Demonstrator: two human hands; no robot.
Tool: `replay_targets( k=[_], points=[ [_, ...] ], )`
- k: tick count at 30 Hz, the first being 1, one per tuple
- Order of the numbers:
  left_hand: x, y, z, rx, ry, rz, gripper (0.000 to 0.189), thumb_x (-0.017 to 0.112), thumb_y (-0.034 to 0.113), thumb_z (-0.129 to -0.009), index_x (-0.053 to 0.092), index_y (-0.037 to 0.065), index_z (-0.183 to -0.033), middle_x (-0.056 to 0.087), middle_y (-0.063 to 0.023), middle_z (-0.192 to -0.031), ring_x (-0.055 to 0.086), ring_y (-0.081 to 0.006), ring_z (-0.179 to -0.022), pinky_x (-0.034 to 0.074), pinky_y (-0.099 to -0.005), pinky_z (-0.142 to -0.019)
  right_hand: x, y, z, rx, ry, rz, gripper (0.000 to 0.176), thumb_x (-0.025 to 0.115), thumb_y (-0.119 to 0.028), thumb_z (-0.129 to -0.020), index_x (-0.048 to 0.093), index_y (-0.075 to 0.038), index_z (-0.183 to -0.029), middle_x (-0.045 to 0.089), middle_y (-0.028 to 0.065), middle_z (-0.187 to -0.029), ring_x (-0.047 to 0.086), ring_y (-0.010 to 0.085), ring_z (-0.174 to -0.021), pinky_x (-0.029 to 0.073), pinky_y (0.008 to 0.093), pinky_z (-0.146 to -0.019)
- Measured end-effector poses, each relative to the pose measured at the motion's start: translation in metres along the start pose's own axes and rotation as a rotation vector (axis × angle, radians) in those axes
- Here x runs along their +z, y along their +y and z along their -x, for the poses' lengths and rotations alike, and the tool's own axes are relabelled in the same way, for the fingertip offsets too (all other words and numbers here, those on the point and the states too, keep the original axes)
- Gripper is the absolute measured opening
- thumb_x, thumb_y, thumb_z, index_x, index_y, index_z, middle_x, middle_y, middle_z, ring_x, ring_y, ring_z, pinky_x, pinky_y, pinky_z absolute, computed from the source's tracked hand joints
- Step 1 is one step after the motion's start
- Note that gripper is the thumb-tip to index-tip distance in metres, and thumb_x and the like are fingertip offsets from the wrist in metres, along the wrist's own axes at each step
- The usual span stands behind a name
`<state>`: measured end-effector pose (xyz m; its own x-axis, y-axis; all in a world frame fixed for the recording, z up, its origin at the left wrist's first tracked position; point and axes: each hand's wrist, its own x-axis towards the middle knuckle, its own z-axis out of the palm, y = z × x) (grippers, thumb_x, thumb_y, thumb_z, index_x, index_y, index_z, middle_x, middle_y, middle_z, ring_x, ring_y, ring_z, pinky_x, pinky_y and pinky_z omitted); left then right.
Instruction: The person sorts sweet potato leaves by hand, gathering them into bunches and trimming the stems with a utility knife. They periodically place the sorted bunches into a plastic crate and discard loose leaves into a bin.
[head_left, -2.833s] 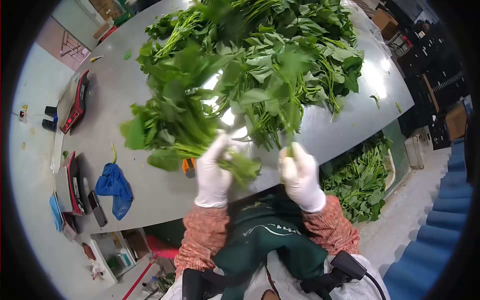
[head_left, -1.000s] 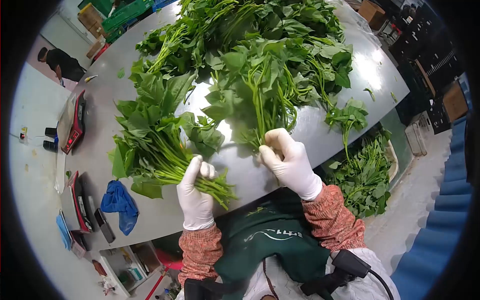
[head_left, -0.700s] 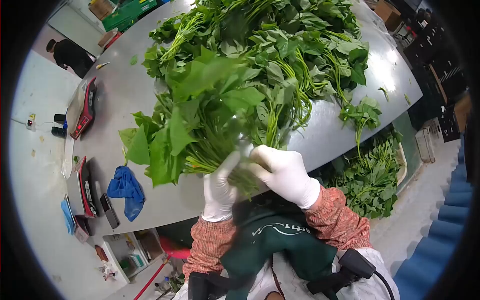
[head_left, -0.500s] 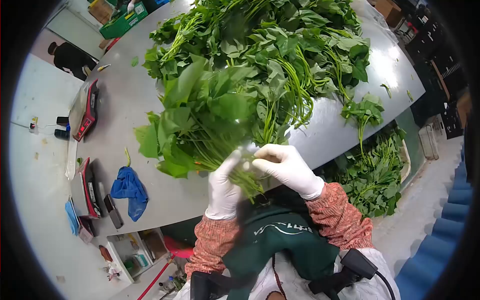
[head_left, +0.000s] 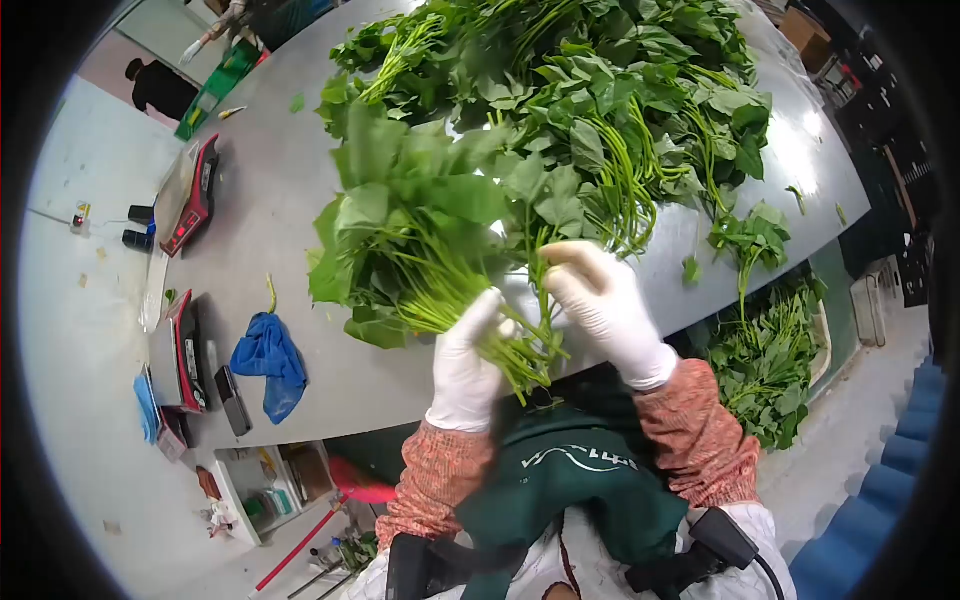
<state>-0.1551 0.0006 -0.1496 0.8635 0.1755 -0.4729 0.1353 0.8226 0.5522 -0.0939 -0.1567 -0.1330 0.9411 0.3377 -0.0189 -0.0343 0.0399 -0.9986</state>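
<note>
My left hand [head_left: 468, 365], in a white glove, is wrapped round the stems of a leafy green bunch [head_left: 425, 260], its leaves fanning out to the upper left and its cut ends pointing down. Just right of it, my right hand [head_left: 605, 305], also gloved, has its fingers closed on a thin green stem [head_left: 543, 295] with leaves at its upper end. Beyond both hands, a large heap of leafy greens [head_left: 600, 100] covers the far part of the metal table [head_left: 260, 220].
Two red scales [head_left: 200, 195] [head_left: 187, 350], a blue cloth [head_left: 270, 365] and a dark phone [head_left: 232, 400] lie at the left. A container of greens [head_left: 765, 370] stands below the table's right edge. Other people [head_left: 162, 88] are at the upper left, near a green crate [head_left: 215, 90].
My right hand has moved up and away from my left hand, and a leafy stem now shows at its fingers. The view has shifted slightly. At the upper left, the green crate appears tilted.
</note>
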Motion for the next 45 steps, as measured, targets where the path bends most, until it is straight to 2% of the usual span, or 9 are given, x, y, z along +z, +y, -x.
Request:
replay_targets(
  k=[8, 9, 10, 14, 18, 22, 28, 36, 45],
  points=[
    [0.013, 0.000, 0.011, 0.047, -0.011, -0.083, 0.010, 0.063, 0.012, -0.090, 0.061, 0.002, -0.094, 0.059, -0.0061, -0.079, 0.055, -0.0159, -0.067, 0.047, -0.0296, -0.066, 0.031, -0.013, 0.008, -0.057, 0.053, -0.218, 0.009, 0.066, -0.006, -0.086, 0.066, 0.003, -0.087, 0.062, 0.0045, -0.081, 0.060, 0.0106, -0.062, 0.049, 0.0245, -0.057],
    [0.002, 0.002, 0.004, 0.057, -0.050, -0.010, 0.010, 0.062, 0.013, -0.091, 0.060, 0.003, -0.092, 0.058, -0.0054, -0.079, 0.054, -0.0151, -0.068, 0.046, -0.0302, -0.067, 0.012, 0.007, 0.006, -0.405, 0.120, 0.224, 0.006, 0.064, -0.003, -0.086, 0.066, 0.001, -0.090, 0.063, 0.0064, -0.081, 0.061, 0.0129, -0.070, 0.049, 0.0263, -0.064],
    [-0.011, 0.005, -0.003, 0.064, -0.089, 0.063, 0.012, 0.061, 0.014, -0.092, 0.059, 0.003, -0.090, 0.057, -0.0048, -0.078, 0.054, -0.0143, -0.068, 0.046, -0.0309, -0.069, 0.001, 0.007, 0.010, -0.263, 0.215, 0.162, 0.005, 0.063, -0.003, -0.087, 0.067, -0.001, -0.090, 0.064, 0.0081, -0.082, 0.060, 0.0147, -0.073, 0.049, 0.0279, -0.069],
    [-0.012, 0.029, 0.004, 0.264, 0.057, -0.054, 0.010, 0.062, 0.016, -0.092, 0.059, 0.006, -0.093, 0.056, -0.0027, -0.084, 0.052, -0.0151, -0.074, 0.045, -0.0298, -0.071, -0.084, 0.024, 0.010, -0.125, 0.357, -0.727, 0.055, 0.046, -0.045, -0.100, 0.049, 0.004, -0.125, 0.063, 0.0103, -0.091, 0.055, 0.0087, -0.061, 0.043, 0.0197, -0.054],
    [-0.022, 0.036, -0.003, 0.177, -0.016, 0.027, 0.013, 0.063, 0.014, -0.091, 0.061, 0.002, -0.095, 0.061, -0.0054, -0.090, 0.056, -0.0178, -0.083, 0.047, -0.0301, -0.072, -0.034, 0.029, 0.040, 0.140, 0.152, 0.301, 0.044, 0.072, -0.035, -0.084, 0.061, -0.001, -0.110, 0.065, 0.0086, -0.087, 0.063, 0.0162, -0.066, 0.052, 0.0286, -0.063],
    [-0.018, 0.036, 0.003, 0.223, -0.044, -0.027, 0.012, 0.062, 0.010, -0.090, 0.062, -0.002, -0.092, 0.061, -0.0069, -0.085, 0.056, -0.0190, -0.083, 0.046, -0.0310, -0.077, 0.019, 0.075, 0.034, -0.217, 0.154, 1.106, 0.027, 0.072, -0.029, -0.078, 0.062, -0.008, -0.091, 0.058, 0.0093, -0.074, 0.062, 0.0296, -0.067, 0.051, 0.0356, -0.061],
    [-0.031, 0.050, 0.005, 0.274, 0.007, 0.001, 0.013, 0.061, 0.007, -0.091, 0.060, -0.003, -0.099, 0.058, -0.0067, -0.085, 0.054, -0.0191, -0.081, 0.046, -0.0294, -0.076, -0.004, 0.039, 0.023, 0.049, 0.128, 0.047, 0.013, 0.073, -0.008, -0.080, 0.065, -0.001, -0.089, 0.061, 0.0046, -0.070, 0.057, 0.0110, -0.061, 0.046, 0.0249, -0.056],
    [0.005, -0.005, 0.019, -0.004, -0.126, -0.046, 0.027, 0.066, -0.001, -0.085, 0.061, -0.002, -0.112, 0.065, -0.0107, -0.107, 0.063, -0.0199, -0.097, 0.051, -0.0335, -0.088, 0.014, 0.002, 0.023, -0.449, 0.018, 0.350, 0.014, 0.073, -0.001, -0.078, 0.068, -0.001, -0.090, 0.058, 0.0062, -0.071, 0.057, 0.0138, -0.061, 0.044, 0.0258, -0.054],
    [0.002, -0.019, 0.011, -0.078, -0.157, 0.110, 0.013, 0.062, 0.012, -0.091, 0.059, 0.004, -0.100, 0.058, -0.0057, -0.092, 0.055, -0.0180, -0.084, 0.047, -0.0320, -0.078, 0.007, 0.007, 0.042, -0.347, 0.079, 0.197, 0.012, 0.067, -0.007, -0.089, 0.061, 0.003, -0.093, 0.060, 0.0075, -0.082, 0.057, 0.0092, -0.057, 0.046, 0.0234, -0.051]
  ],
)
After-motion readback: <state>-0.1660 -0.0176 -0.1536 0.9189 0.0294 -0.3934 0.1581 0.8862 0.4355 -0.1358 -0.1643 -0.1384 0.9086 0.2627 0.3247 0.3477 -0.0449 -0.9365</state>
